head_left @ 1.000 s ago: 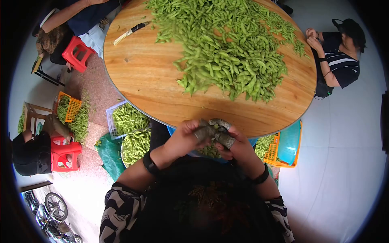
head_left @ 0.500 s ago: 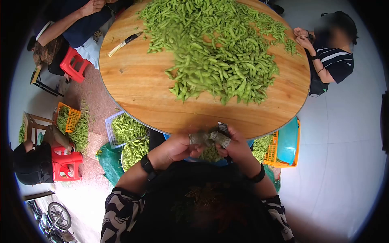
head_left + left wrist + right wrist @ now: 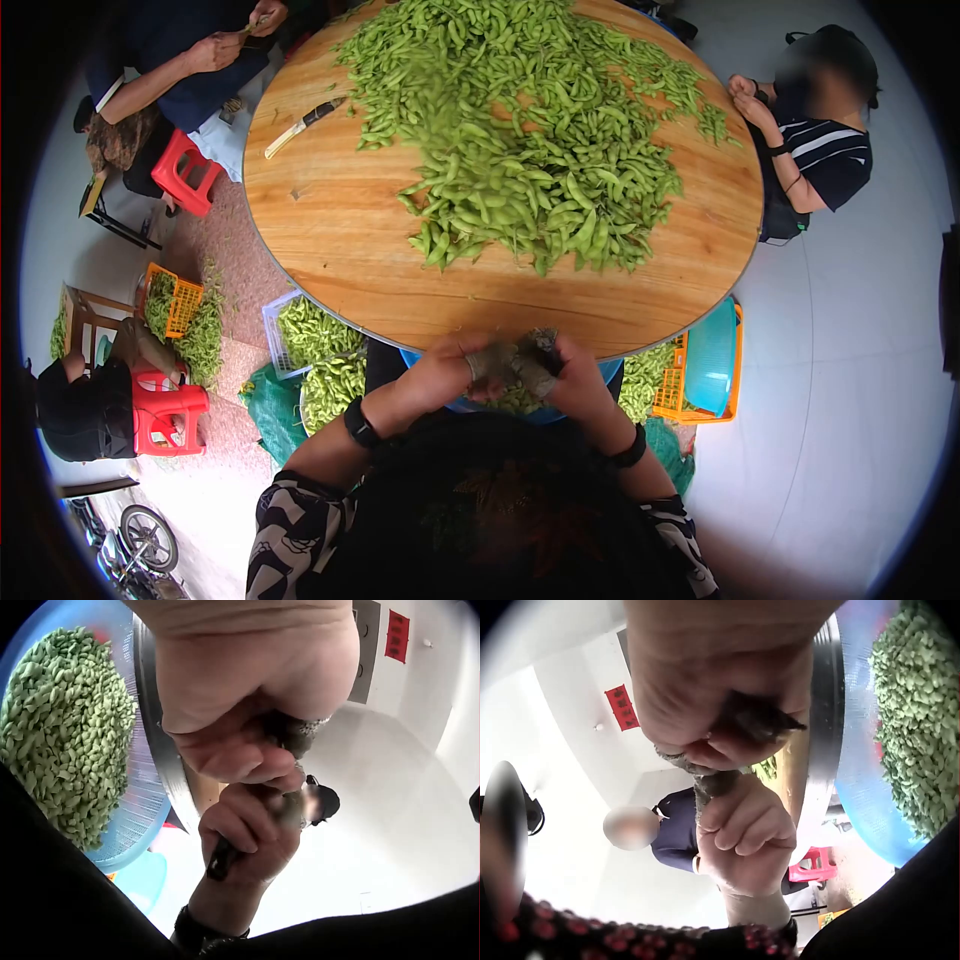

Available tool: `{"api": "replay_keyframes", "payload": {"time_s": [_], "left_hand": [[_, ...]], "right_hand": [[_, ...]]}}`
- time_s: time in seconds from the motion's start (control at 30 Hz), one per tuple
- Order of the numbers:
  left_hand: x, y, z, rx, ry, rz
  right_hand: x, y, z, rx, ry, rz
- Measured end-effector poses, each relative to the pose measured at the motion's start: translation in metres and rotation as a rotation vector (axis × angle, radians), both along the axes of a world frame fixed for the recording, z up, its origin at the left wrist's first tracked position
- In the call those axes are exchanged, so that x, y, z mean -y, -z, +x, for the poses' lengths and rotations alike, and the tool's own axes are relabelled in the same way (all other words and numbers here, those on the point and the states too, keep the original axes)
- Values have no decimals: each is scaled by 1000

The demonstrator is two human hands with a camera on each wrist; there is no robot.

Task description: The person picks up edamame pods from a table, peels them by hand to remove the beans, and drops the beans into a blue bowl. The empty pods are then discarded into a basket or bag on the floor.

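Observation:
My left hand (image 3: 450, 365) and right hand (image 3: 580, 380) meet in front of me at the table's near edge, over a blue mesh basket (image 3: 124, 855) of shelled green beans (image 3: 67, 742). Grey wrappings cover thumb and finger ends on both hands. A dark handle (image 3: 217, 861) sticks out of my right fist in the left wrist view; the rest of that tool is hidden. My left fingers are curled against the right hand in the right wrist view, and I cannot tell what lies between their tips.
Green bean pods (image 3: 540, 170) are heaped on the round wooden table (image 3: 330, 230), with a knife (image 3: 305, 127) to their left. A white basket (image 3: 280, 335) and an orange crate (image 3: 672, 385) flank me below. People sit on both sides, near red stools (image 3: 170, 415).
Half a second ago my wrapped fingers were more spread; now they are drawn close together. The table has shifted slightly down in the head view. The far-left person's hands have come lower into view.

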State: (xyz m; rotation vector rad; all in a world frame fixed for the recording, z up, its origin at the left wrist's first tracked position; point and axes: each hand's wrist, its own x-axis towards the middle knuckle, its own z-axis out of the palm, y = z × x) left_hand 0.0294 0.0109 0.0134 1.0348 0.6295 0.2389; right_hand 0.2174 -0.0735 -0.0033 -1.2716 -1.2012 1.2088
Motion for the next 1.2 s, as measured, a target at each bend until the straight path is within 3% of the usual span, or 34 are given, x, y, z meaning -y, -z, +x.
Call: {"api": "replay_keyframes", "payload": {"time_s": [0.03,0.07,0.1,0.13,0.27,0.37,0.47,0.53,0.6,0.7,0.73,0.8,0.83,0.9,0.97,1.03,1.07,1.1,1.13,1.2], "left_hand": [[0,3,0,1,2,0],[1,7,-1,-17,41,335],[2,10,-1,-35,79,669],[2,13,-1,-32,81,667],[7,18,-3,-34,-1,736],[12,15,-18,-41,-147,793],[2,11,-59,-71,-315,732],[-5,1,-90,-266,-454,692],[-14,12,-123,-500,-622,885],[-22,20,-164,-834,-727,1001],[-24,22,-170,-838,-733,1003],[-27,22,-174,-1066,-828,1431],[-26,19,-171,-1074,-830,1427],[-24,10,-146,-1074,-767,1421],[-21,0,-102,-674,-671,1425],[-15,-5,-57,-372,-536,1248],[-11,-13,-34,-278,-427,1255],[-9,-21,-17,-180,-319,1257],[-9,-20,-7,-183,-321,1253],[-8,-16,5,-135,19,1073]], "right_hand": [[0,3,0,306,67,193],[2,3,0,308,69,192],[4,-4,-2,533,61,215],[6,-10,-4,758,50,236],[8,-18,-15,890,94,128],[5,-23,-8,870,22,282],[-1,-32,7,689,0,287],[-22,-24,35,887,271,340],[-50,-20,58,1039,539,310],[-80,-5,80,1223,612,116],[-80,-4,78,1219,609,123],[-77,-3,71,1070,613,313],[-73,-3,67,1067,606,314],[-63,-5,61,953,563,392],[-52,-13,47,864,541,360],[-41,-26,30,740,247,426],[-34,-35,24,906,138,432],[-29,-36,18,924,75,506],[-24,-37,14,923,55,524],[-17,-41,10,924,33,543]]}}
